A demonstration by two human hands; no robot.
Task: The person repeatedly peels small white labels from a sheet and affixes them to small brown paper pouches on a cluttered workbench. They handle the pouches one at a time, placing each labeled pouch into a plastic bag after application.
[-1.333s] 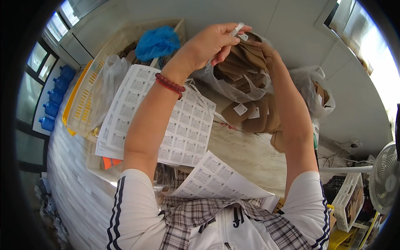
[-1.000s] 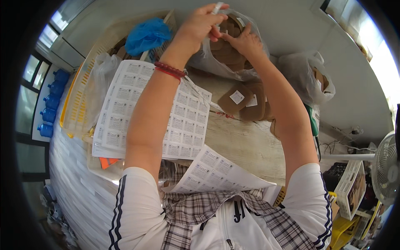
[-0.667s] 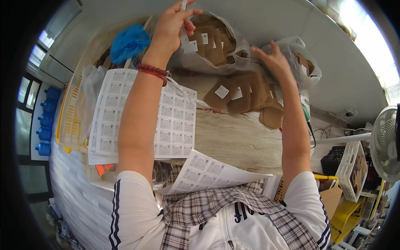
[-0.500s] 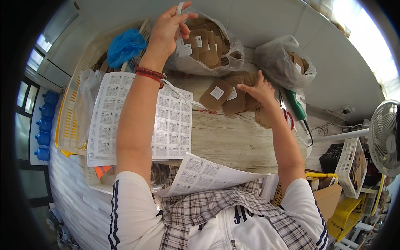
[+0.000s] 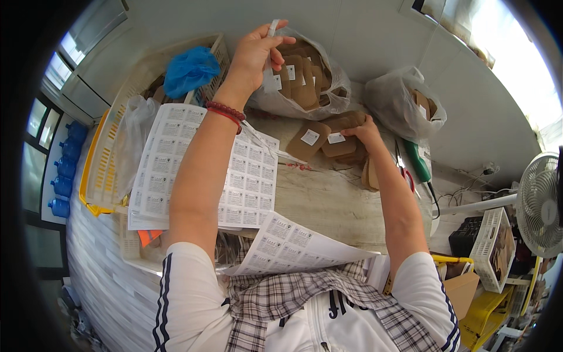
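My left hand (image 5: 253, 58) is raised at the back of the table, its fingers hooked on the handle of a clear plastic bag (image 5: 335, 104). The bag's mouth gapes, showing several brown rounded pads (image 5: 305, 94) with small white labels. On the table in front of it lie more brown labelled pads (image 5: 305, 146), loosely overlapping. My right hand (image 5: 368, 134) is closed round the edge of a brown pad stack (image 5: 343, 120), thumb on top near a white label; the fingers underneath are partly hidden.
Sheets of printed labels (image 5: 249, 188) lie at left, another label sheet (image 5: 293, 246) at the table's front edge. Scissors (image 5: 403, 167) and a green corded tool (image 5: 415, 161) lie at right. A second plastic bag (image 5: 399, 105), a crate (image 5: 102, 158) and a fan (image 5: 539, 205) surround.
My right hand has come down from open, spread fingers and closed on the pads, bunching some together. My left hand keeps hold of the bag; the whole view has shifted slightly.
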